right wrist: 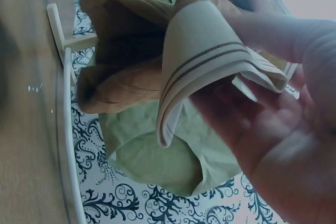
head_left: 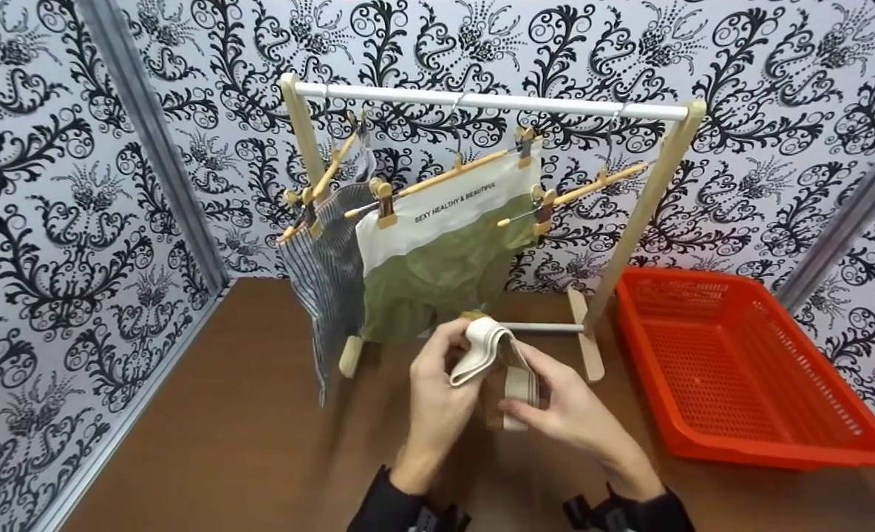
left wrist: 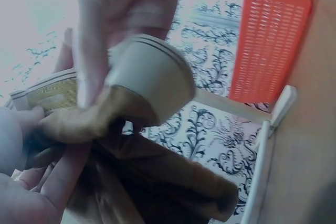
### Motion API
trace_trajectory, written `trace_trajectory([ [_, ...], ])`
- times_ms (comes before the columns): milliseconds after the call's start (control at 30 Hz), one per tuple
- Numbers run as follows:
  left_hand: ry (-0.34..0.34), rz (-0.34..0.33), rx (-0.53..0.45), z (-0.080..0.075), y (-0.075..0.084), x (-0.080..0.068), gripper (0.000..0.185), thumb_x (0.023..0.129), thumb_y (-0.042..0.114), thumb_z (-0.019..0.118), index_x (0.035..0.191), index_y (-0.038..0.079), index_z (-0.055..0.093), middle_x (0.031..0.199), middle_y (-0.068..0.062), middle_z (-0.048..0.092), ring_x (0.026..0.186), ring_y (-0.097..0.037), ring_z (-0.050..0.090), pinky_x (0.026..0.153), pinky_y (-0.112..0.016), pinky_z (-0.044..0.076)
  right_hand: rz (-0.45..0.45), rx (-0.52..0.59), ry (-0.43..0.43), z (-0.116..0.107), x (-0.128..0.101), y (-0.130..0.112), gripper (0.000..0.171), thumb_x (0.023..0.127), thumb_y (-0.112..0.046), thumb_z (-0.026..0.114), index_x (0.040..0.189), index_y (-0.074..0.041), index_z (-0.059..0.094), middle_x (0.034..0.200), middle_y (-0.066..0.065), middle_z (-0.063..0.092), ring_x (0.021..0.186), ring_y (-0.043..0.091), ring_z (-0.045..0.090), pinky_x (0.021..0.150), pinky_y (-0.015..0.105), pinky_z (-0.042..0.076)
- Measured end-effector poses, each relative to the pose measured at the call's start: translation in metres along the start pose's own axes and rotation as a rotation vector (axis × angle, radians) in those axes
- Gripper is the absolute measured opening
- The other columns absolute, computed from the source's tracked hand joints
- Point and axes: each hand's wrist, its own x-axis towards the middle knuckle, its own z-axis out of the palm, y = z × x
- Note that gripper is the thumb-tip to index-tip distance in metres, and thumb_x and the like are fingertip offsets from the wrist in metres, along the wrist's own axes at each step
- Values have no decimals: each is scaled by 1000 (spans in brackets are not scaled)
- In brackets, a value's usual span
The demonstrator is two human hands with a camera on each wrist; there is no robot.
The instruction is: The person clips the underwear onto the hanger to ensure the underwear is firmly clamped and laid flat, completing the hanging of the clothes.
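Observation:
Brown shorts [left wrist: 178, 177] with a wide cream waistband [head_left: 491, 341] are held between both hands above the table, in front of the rack. My left hand [head_left: 437, 391] grips the waistband's left part, its fingers curled behind the cloth. On the other side my right hand [head_left: 574, 406] pinches the band between thumb and fingers. The band bends into folds, and thin dark stripes run along its edge in the right wrist view. Below the band the brown cloth hangs loose; both hands largely hide it in the head view.
A wooden rack with a white rail [head_left: 408, 94] carries green-and-white underpants [head_left: 437, 258] and a striped garment [head_left: 327, 266] on clip hangers. To their right hangs a hanger [head_left: 604, 179] without a garment. A red basket [head_left: 644, 355] stands on the table [head_left: 208, 436] at right.

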Motion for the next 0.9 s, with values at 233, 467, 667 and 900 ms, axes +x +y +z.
trace_trajectory([
  [233,15,-62,-88,-9,8,4,29,85,-5,77,108,10,67,92,0,68,77,-16,62,69,-28,54,74,-80,67,9,2,0,52,84,-1,81,132,-11,65,120,-1,71,100,16,67,85,33,56],
  [467,21,-92,-131,-11,8,7,26,87,-1,77,109,8,66,103,-2,72,86,-17,63,75,-27,54,166,-135,101,13,2,2,41,85,3,74,123,-12,71,110,-5,73,92,13,68,79,31,56],
  [667,23,-111,-124,-13,9,8,24,88,1,77,108,7,66,101,-1,70,85,-16,62,72,-26,53,192,-190,126,9,2,5,31,84,8,69,103,-15,75,78,-12,67,68,7,59,61,25,49],
  [900,-11,-151,-130,-22,11,10,25,90,3,76,114,6,71,98,-5,71,81,-23,69,64,-37,61,269,-157,141,-7,-1,5,32,84,12,65,102,-12,76,69,-10,62,60,8,57,55,25,48],
])
